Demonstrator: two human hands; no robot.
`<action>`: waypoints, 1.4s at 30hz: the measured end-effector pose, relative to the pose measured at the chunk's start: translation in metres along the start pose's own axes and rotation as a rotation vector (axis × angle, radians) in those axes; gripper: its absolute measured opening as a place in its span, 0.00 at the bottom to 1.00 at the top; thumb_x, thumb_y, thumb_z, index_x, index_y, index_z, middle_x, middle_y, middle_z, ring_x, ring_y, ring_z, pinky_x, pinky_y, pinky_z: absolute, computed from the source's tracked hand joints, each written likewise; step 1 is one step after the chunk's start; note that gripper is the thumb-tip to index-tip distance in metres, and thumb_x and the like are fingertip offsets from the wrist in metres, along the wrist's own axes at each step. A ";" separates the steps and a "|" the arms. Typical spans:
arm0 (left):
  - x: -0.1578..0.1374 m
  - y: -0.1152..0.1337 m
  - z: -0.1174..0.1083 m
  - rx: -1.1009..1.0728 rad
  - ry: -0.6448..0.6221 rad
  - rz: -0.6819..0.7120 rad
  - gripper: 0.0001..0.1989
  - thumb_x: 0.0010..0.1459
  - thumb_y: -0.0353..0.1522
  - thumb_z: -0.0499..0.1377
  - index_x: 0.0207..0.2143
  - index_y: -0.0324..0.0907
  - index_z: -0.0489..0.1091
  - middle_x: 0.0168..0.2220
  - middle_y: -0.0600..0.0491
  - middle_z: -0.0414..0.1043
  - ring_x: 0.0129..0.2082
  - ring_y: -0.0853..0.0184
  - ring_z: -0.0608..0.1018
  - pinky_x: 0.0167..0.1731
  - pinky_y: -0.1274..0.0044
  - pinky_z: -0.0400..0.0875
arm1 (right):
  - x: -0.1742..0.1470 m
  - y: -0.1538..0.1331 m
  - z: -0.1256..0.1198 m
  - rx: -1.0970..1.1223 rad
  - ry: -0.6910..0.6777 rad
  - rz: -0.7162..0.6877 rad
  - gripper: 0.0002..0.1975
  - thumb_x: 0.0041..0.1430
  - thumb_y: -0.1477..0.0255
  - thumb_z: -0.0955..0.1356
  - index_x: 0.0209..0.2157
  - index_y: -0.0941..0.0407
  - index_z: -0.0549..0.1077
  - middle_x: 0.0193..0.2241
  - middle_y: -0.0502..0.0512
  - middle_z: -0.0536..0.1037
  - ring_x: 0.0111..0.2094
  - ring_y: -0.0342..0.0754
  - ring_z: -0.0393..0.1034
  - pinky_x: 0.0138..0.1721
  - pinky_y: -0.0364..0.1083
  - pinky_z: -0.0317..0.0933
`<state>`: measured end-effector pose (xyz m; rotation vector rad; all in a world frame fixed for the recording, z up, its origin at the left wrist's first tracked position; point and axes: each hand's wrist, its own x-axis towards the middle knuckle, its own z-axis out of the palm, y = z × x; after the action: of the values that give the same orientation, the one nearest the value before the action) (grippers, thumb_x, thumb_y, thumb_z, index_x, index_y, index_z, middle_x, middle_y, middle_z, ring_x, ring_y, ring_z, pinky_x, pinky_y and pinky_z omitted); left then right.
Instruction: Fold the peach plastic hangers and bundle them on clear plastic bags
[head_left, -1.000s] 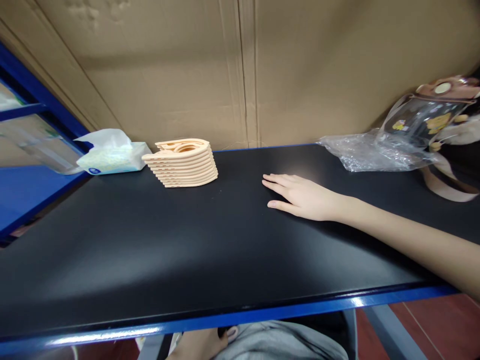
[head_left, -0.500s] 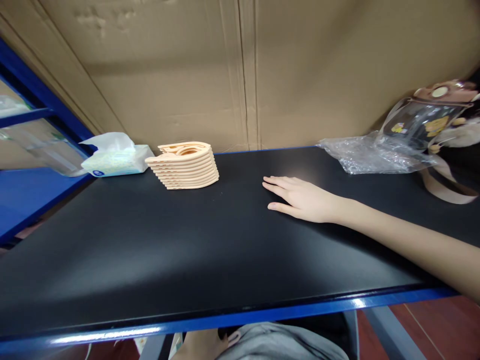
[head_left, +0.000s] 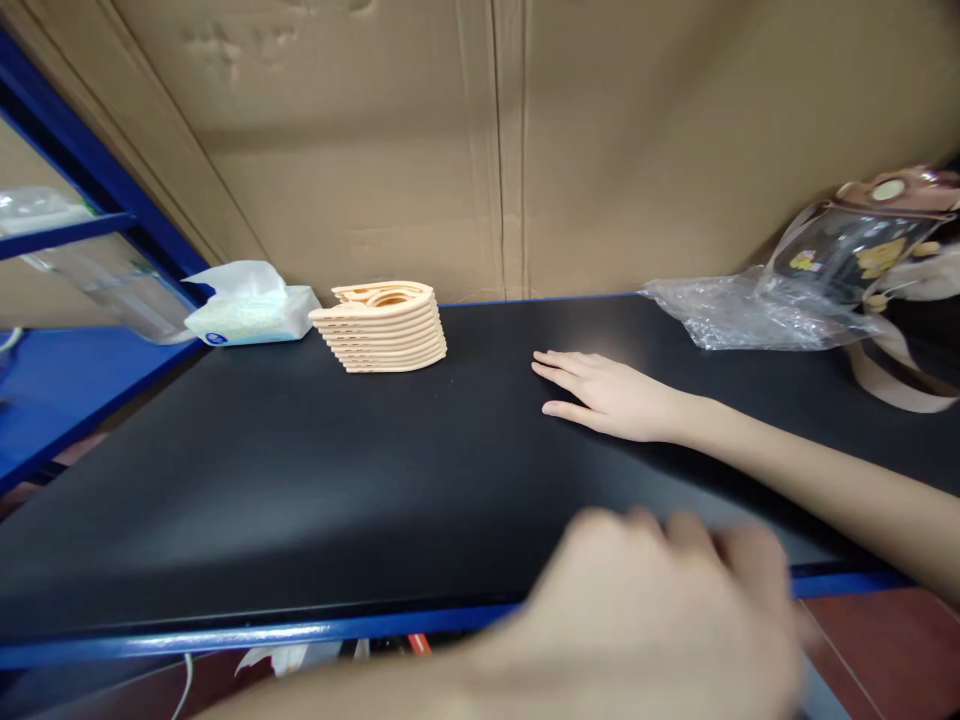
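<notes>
My right hand [head_left: 611, 395] lies palm down on the black tabletop [head_left: 315, 500], its fingers stretched out and the thumb apart, with nothing in it. My left hand [head_left: 667, 620] is above the near table edge, large and smeared by motion. Its knuckles face up and its fingers look bent, but I cannot tell what, if anything, is in them. To the left of my right hand, apart from it, stands a neat stack of peach-coloured plastic pieces [head_left: 390, 335], nested in layers with a curved opening on top. Neither hand touches the stack.
Left of the stack sits a tissue pack [head_left: 259, 318] with a sheet pulled up. At the back right lie a crumpled clear plastic bag [head_left: 757, 315] and a clear bottle [head_left: 832, 245] with a strap. Cardboard [head_left: 375, 150] stands behind; a blue shelf frame [head_left: 150, 255] is at left.
My left hand has come up from below the table edge into the lower right of the view. The camera view has shifted slightly; my right hand stays flat on the tabletop.
</notes>
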<state>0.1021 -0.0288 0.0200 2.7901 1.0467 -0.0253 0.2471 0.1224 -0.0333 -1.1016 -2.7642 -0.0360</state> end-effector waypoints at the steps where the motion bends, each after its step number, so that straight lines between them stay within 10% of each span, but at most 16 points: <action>1: 0.012 -0.016 -0.011 0.047 0.062 0.041 0.15 0.68 0.37 0.46 0.47 0.44 0.70 0.36 0.47 0.75 0.31 0.61 0.78 0.26 0.71 0.71 | 0.000 0.001 0.001 0.008 -0.005 -0.008 0.35 0.67 0.52 0.53 0.63 0.65 0.59 0.64 0.67 0.58 0.64 0.62 0.54 0.61 0.62 0.52; 5: 0.040 -0.090 -0.027 0.285 0.109 -0.145 0.15 0.67 0.31 0.46 0.45 0.33 0.69 0.37 0.43 0.75 0.35 0.57 0.79 0.32 0.70 0.72 | 0.000 0.003 0.002 0.029 0.014 -0.040 0.34 0.67 0.54 0.53 0.62 0.65 0.61 0.63 0.68 0.60 0.63 0.61 0.55 0.61 0.61 0.53; 13: 0.041 -0.170 0.015 0.223 0.240 -0.033 0.20 0.69 0.33 0.43 0.57 0.34 0.61 0.58 0.42 0.63 0.56 0.59 0.68 0.55 0.67 0.63 | -0.002 0.000 0.000 0.081 -0.004 0.045 0.39 0.65 0.49 0.53 0.64 0.66 0.57 0.65 0.68 0.56 0.65 0.61 0.50 0.63 0.61 0.48; 20: 0.028 -0.188 0.017 -0.016 0.126 -0.005 0.27 0.70 0.41 0.41 0.66 0.39 0.50 0.69 0.45 0.45 0.68 0.61 0.49 0.65 0.65 0.47 | -0.002 0.004 -0.001 0.138 -0.012 0.063 0.39 0.64 0.47 0.54 0.64 0.62 0.59 0.66 0.65 0.56 0.66 0.60 0.48 0.63 0.62 0.47; 42: 0.023 -0.188 0.016 -0.015 0.133 -0.006 0.29 0.69 0.43 0.43 0.66 0.36 0.51 0.68 0.44 0.46 0.68 0.59 0.50 0.65 0.61 0.47 | 0.000 0.003 -0.004 -0.068 0.001 -0.024 0.35 0.66 0.51 0.54 0.63 0.63 0.60 0.64 0.66 0.59 0.63 0.60 0.55 0.60 0.58 0.54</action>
<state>-0.0034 0.1230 -0.0248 2.8084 1.0796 0.1690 0.2499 0.1245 -0.0297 -1.0846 -2.7940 -0.1351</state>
